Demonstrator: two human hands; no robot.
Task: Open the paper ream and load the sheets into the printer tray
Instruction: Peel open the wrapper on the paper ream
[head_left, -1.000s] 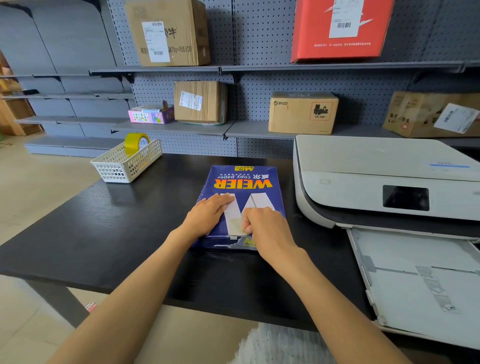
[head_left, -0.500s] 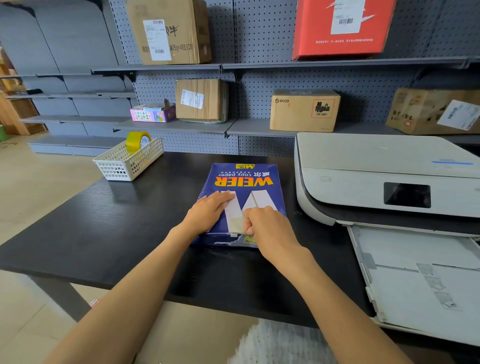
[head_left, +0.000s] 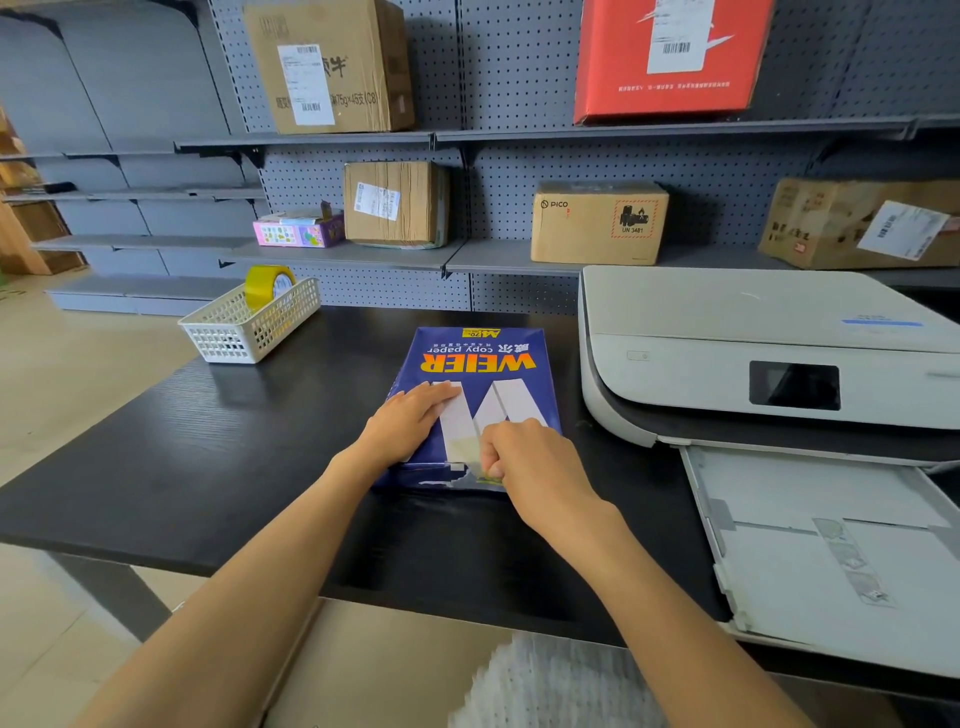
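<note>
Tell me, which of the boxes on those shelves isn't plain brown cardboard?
The red box on the top shelf, right of the tall brown carton. A small pink box also sits lower down.

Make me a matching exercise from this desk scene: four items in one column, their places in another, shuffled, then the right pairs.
Items:
1. paper ream
2. tape roll
3. printer tray
4. red box

Places:
A. in the white basket
B. on the top shelf
C. under both hands, the left hand and the right hand
D. pulled out below the printer

Pairs: 1-C, 2-A, 3-D, 4-B
</note>
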